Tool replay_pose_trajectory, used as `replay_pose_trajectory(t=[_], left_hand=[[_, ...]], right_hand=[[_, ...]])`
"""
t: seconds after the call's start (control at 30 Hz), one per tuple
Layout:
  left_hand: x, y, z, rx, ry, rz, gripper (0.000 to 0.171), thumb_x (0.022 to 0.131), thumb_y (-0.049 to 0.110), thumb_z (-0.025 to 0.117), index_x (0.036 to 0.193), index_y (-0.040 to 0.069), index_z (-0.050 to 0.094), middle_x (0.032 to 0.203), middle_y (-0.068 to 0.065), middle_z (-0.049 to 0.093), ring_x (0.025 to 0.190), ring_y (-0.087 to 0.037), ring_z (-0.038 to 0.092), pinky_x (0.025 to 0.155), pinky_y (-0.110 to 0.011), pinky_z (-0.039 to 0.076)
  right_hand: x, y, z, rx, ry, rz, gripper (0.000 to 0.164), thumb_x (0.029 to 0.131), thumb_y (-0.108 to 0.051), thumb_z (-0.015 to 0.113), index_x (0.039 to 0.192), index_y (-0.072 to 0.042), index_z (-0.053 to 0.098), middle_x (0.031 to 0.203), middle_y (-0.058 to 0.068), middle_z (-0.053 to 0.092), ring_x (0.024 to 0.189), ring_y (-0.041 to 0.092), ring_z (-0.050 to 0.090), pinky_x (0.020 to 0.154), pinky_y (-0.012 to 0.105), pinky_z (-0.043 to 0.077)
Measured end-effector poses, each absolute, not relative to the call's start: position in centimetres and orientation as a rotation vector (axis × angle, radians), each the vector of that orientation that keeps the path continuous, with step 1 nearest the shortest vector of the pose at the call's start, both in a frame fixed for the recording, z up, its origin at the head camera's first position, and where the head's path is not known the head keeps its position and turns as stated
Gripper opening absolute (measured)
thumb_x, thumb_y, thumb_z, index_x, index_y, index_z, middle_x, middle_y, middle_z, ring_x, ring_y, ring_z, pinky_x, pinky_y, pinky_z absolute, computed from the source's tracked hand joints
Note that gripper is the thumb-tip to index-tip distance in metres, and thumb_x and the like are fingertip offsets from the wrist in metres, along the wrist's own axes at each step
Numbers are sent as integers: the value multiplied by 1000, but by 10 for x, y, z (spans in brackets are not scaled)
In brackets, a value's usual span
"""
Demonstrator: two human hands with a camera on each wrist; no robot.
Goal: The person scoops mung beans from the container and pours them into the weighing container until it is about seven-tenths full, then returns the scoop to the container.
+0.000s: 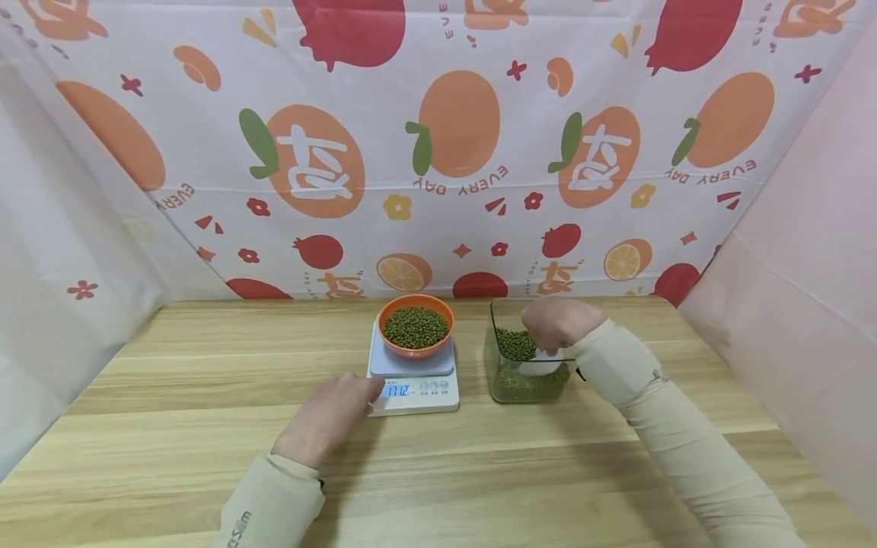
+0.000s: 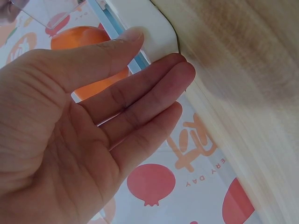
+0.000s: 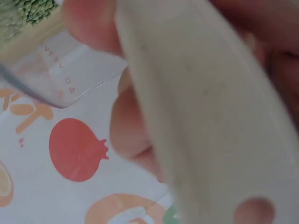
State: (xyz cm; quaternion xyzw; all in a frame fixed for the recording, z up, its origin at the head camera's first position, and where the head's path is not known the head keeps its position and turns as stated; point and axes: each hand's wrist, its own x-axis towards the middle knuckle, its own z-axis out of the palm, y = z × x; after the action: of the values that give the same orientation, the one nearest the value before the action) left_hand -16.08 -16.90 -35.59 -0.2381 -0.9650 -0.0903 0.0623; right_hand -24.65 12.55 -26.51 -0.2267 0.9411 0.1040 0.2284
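My right hand (image 1: 558, 323) grips the white handle (image 3: 205, 102) of a scoop (image 1: 541, 367), whose bowl is down inside a clear square container (image 1: 503, 380) of green mung beans (image 1: 515, 344). Much of the container's far right is hidden by that hand. A white kitchen scale (image 1: 411, 403) stands to its left, its lit display showing about 171.2. On the scale's platform sits an orange bowl (image 1: 416, 352) filled with mung beans (image 1: 416, 327). My left hand (image 1: 332, 415) touches the scale's front left corner, thumb over the edge and fingers fairly straight, as the left wrist view shows.
The wooden table (image 1: 205, 396) extends to both sides and toward me. A fruit-printed cloth (image 1: 452, 152) hangs behind its far edge, close to the bowl and container. Pale curtains (image 1: 808, 304) flank the table.
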Motion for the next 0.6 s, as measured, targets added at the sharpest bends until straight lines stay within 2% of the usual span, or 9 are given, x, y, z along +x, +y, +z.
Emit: replay_pose_trajectory(t=[0.37, 0.5, 0.6], left_hand=[[-160, -167, -356, -739, -2911, -280, 15, 74, -5, 61, 74, 9, 57, 57, 1, 46, 50, -11, 39, 42, -25, 35], [-160, -168, -356, -730, -2922, -275, 15, 74, -5, 61, 75, 9, 57, 58, 0, 47, 50, -11, 39, 41, -24, 34], [-160, -168, -356, -723, -2924, -274, 14, 74, -5, 61, 76, 8, 58, 59, -1, 50, 50, -10, 39, 41, -24, 34]], right_hand=[[-246, 133, -276, -717, 2642, 200, 23, 73, 8, 50, 61, -12, 53, 54, -2, 45, 46, 8, 35, 42, 21, 32], [-245, 136, -278, -772, 2665, 154, 31, 73, 9, 48, 53, -14, 47, 49, -4, 37, 44, 7, 29, 40, 20, 28], [-244, 139, -280, -824, 2690, 116, 35, 69, 10, 46, 48, -17, 39, 45, -6, 29, 42, 6, 24, 38, 19, 24]])
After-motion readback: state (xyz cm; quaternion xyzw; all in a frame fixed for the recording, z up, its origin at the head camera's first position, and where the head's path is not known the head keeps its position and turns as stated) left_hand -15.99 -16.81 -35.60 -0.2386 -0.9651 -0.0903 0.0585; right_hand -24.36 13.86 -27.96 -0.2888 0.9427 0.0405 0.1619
